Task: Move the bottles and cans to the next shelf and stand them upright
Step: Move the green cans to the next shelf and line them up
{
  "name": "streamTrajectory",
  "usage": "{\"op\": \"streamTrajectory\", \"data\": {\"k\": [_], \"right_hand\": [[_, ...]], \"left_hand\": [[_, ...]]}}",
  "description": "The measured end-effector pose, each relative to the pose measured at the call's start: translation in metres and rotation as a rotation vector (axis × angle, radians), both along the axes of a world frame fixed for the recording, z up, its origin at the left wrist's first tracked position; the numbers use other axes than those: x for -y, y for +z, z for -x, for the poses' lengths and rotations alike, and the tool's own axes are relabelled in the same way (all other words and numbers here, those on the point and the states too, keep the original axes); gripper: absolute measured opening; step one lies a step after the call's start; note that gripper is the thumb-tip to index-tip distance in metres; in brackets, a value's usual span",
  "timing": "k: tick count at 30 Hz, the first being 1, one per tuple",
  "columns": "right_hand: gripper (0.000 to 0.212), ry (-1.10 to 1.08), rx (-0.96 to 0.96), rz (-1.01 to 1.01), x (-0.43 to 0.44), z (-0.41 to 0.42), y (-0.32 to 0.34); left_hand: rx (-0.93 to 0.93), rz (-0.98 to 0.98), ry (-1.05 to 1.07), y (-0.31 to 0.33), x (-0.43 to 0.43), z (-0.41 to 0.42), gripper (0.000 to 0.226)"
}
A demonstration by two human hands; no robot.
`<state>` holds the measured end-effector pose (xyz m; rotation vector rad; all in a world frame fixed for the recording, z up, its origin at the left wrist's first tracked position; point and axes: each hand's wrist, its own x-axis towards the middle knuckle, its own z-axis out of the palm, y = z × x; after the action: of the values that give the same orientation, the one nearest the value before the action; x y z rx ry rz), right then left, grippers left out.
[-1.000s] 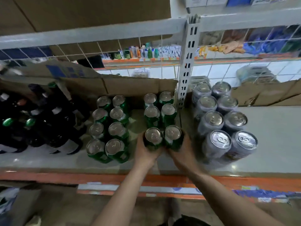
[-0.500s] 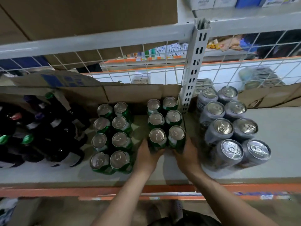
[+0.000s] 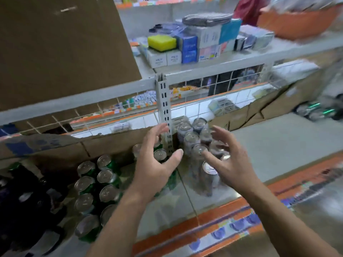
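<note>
Both hands have let go of the front green cans they gripped a moment ago. The left hand (image 3: 156, 167) and right hand (image 3: 233, 164) now hover empty, fingers (image 3: 220, 133) spread wide. Behind them the green cans (image 3: 87, 184) stand upright left of the slotted post (image 3: 164, 101), dark bottles (image 3: 27, 201) further left, silver cans (image 3: 185, 129) just right of it. I'd guess that group is settled and another reach is coming

A grey slotted upright (image 3: 164, 108) rises just beyond and between the left hand (image 3: 157, 169) and right hand (image 3: 233, 164), bearing grey metal shelves (image 3: 278, 145) at their level and above. Behind it, wire mesh (image 3: 222, 84) shows white tiles (image 3: 241, 97). Below the hands runs orange edging (image 3: 222, 210). The light is dim and bluish.
</note>
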<state>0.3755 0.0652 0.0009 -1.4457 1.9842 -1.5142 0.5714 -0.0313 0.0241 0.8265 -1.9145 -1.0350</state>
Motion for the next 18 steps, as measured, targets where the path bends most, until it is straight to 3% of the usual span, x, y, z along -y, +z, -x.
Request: {"op": "streamTrajectory", "data": {"k": [6, 12, 18], "right_hand": [[0.073, -0.273, -0.01, -0.043, -0.07, 0.1, 0.003], [0.068, -0.51, 0.107, -0.134, -0.14, 0.241, -0.015], [0.064, -0.58, 0.306, -0.258, -0.172, 0.414, -0.073]], "left_hand": [[-0.011, 0.004, -0.241, 0.005, -0.034, 0.115, 0.059], [0.072, -0.001, -0.443, -0.017, -0.08, 0.275, 0.062], [0.163, -0.097, -0.42, -0.072, -0.103, 0.459, 0.055]]}}
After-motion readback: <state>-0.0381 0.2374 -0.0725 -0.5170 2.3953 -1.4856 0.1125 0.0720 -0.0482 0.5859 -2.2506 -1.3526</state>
